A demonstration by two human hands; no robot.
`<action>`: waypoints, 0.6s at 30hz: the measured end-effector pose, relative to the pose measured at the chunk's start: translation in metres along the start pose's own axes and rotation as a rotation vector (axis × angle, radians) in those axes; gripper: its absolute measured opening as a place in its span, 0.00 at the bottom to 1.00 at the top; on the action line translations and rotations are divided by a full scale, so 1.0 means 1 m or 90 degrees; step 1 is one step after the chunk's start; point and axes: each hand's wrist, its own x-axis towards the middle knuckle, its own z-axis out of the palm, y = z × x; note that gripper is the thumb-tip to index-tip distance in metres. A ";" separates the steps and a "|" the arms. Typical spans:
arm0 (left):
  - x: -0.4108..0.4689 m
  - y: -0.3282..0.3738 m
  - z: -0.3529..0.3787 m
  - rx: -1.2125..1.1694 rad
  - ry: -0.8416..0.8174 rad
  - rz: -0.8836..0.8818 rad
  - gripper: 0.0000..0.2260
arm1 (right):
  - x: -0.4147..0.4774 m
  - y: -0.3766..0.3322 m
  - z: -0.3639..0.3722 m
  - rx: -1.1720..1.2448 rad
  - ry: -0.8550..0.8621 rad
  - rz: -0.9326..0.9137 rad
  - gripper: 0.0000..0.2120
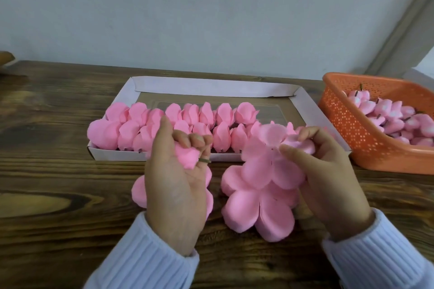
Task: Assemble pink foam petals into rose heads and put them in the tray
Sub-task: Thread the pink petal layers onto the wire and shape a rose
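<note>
Head view showed a dark wooden bench (58, 183) running the full width, with a pale wall behind it. On its far middle lay a white cardboard tray (202, 88), long side left to right. An orange perforated basket (352, 134) stood just right of the tray, holding small pink buds (394, 115) with short stems. Two rows of finished rose heads (225, 112) filled the near half of the tray, packed side by side; the far half showed its bare floor. On the near bench, right of centre, sat a stack of flat pink petal sheets (256, 209), and a second petal stack (138, 191) lay partly hidden under the left hand (173, 183). That hand was turned palm up, in a white ribbed sleeve (145, 253), its fingers (195, 139) curled round a rolled rose head (186, 156) above the tray's near edge. The right hand (328, 171) was above the right stack, thumb and forefinger pinching a loose petal sheet (272, 135) raised off the pile. A thin ring (204, 160) circled one left finger
</note>
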 end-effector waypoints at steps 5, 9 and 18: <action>0.000 -0.006 0.004 0.048 -0.048 0.004 0.15 | -0.002 0.008 -0.002 -0.001 0.043 -0.008 0.19; 0.001 -0.011 0.010 0.077 -0.056 0.017 0.15 | -0.003 0.012 -0.005 -0.055 0.100 -0.072 0.18; 0.002 -0.026 0.028 0.129 -0.053 -0.001 0.26 | -0.009 0.017 -0.001 -0.132 0.171 -0.076 0.27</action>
